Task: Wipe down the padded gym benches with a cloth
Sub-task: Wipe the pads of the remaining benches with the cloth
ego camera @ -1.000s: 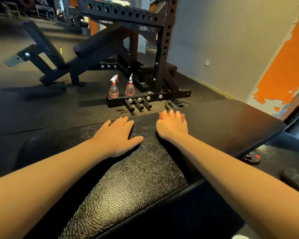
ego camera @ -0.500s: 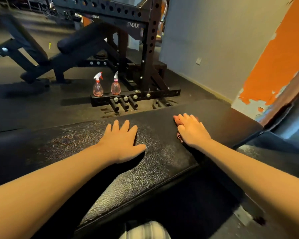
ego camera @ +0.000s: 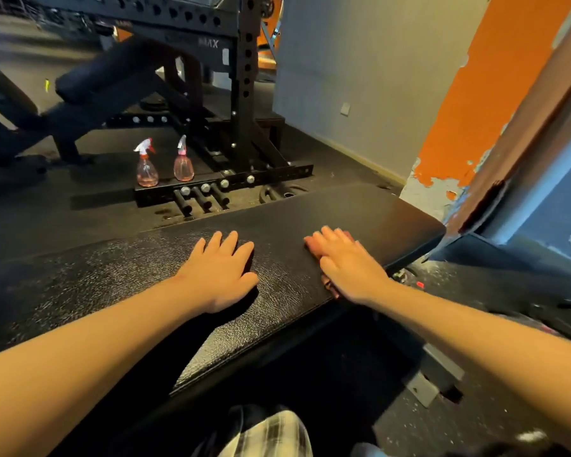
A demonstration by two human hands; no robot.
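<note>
A black padded gym bench [ego camera: 119, 278] with a pebbled cover runs across the view in front of me. My left hand [ego camera: 220, 272] lies flat on the pad near its middle, fingers straight and spread. My right hand [ego camera: 346, 262] presses flat on a small reddish cloth [ego camera: 310, 244] near the pad's front edge, toward its right end. Only the cloth's edges show, past my fingertips and under my wrist.
Two pink spray bottles [ego camera: 147, 169] [ego camera: 183, 166] stand on the floor by the base of a black rack [ego camera: 241, 94]. An inclined bench [ego camera: 112, 70] stands behind it. A grey wall and an orange pillar [ego camera: 495, 80] close the right side.
My right hand has slid the cloth to the right along the pad and back toward its front edge. The left hand stays flat in place. The camera has tilted down.
</note>
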